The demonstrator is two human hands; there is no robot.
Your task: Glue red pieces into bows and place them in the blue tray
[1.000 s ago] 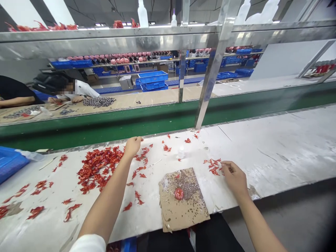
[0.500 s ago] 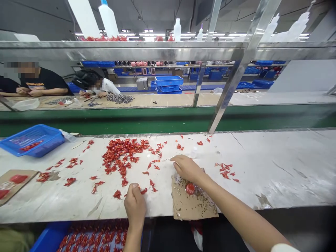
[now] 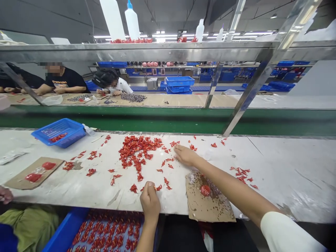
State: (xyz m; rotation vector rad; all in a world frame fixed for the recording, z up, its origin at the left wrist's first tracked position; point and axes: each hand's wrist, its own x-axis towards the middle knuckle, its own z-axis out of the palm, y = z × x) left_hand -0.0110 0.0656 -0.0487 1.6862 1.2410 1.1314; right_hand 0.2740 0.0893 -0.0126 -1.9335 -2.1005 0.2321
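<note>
My left hand (image 3: 150, 200) is closed in a fist above the front edge of the table. A hint of gold shows by its fingertips, but what it holds is hidden. Small red pieces (image 3: 133, 188) with pointed ends lie beside it on the tabletop. My right hand (image 3: 186, 155) stretches forward with fingers bent together, right by a few red pieces (image 3: 173, 144). Whatever is between those fingers is hidden. Below my right forearm lies a cardboard sheet (image 3: 199, 208), speckled with dark spots, bearing a round red blob (image 3: 205, 190).
A heap of red pieces (image 3: 136, 148) covers the table's middle. Left are a blue basket (image 3: 65, 141) and a second cardboard (image 3: 19, 180). A blue tray of red pieces (image 3: 63, 229) sits below the edge. A metal post (image 3: 244, 101) rises ahead. Co-workers (image 3: 69, 84) sit opposite; another hand (image 3: 5, 195) shows left.
My right hand has moved forward to the red pieces; the thin white stick at its fingertips no longer shows. My left hand stays closed. The view has swung left.
</note>
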